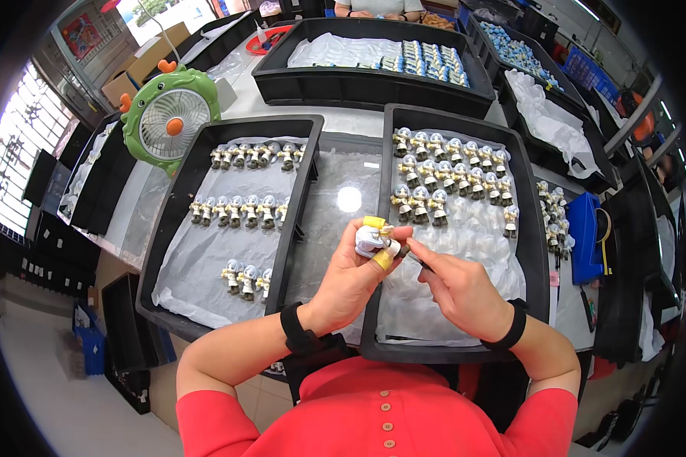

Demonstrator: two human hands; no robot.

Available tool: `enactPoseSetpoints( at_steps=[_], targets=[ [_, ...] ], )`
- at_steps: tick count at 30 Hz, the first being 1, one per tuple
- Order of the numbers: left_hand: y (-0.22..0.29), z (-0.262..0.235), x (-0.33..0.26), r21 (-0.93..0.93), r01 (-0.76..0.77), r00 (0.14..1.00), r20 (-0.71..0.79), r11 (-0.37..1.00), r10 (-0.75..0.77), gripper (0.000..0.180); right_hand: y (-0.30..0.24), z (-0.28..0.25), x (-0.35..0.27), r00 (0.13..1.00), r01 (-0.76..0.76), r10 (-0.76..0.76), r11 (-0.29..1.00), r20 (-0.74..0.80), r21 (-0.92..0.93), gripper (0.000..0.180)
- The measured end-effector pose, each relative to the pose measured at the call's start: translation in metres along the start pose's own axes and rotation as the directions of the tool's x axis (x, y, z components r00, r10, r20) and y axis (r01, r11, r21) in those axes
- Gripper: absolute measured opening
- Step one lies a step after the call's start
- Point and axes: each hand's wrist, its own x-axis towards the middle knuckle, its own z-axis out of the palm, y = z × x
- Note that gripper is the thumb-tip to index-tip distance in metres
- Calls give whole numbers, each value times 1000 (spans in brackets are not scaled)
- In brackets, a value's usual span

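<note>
My left hand (351,274), with yellow covers on its thumb and a finger, is closed around a small white-haired figurine (370,241). The figurine lies tilted, its dark feet toward my right hand. Pinched in my right hand (461,289) is a thin dark tool (419,262), its tip close to the feet; its exact kind is too small to tell. Both hands are over the gap between two black trays, nearer the right tray (537,251). Rows of similar figurines (453,179) stand on white sheeting there. The left tray (154,244) holds more, in three rows.
A green fan (168,118) stands behind the left tray. Across the table is another black tray (282,87) of blue-and-white figurines, with a person (381,7) behind it. On the right are a blue holder (585,236), more figurines (554,217) and a tray with crumpled sheeting (549,114).
</note>
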Motion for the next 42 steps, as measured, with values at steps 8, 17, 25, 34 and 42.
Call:
enactPoseSetpoints(
  at_steps=[8, 17, 25, 34, 42],
  targets=[
    [-1, -2, 1, -22, -2, 1000, 0, 1000, 2, 32, 0, 1, 0, 1000, 2, -2, 1000, 1, 2, 58],
    [-2, -3, 1, -48, 9, 1000, 0, 999, -9, 31, -1, -1, 0, 1000, 6, -6, 1000, 7, -11, 58],
    [-2, -4, 2, -51, 4, 1000, 19, 999, -3, 31, 1, 0, 0, 1000, 15, -15, 1000, -3, -13, 57],
    [-2, -3, 2, -41, 4, 1000, 13, 999, -3, 30, 1, 0, -1, 1000, 6, -6, 1000, -11, -1, 56],
    [-2, -3, 3, -34, -20, 999, 26, 999, 21, 29, -10, -2, 1, 996, 88, -88, 995, 9, 48, 48]
  ],
)
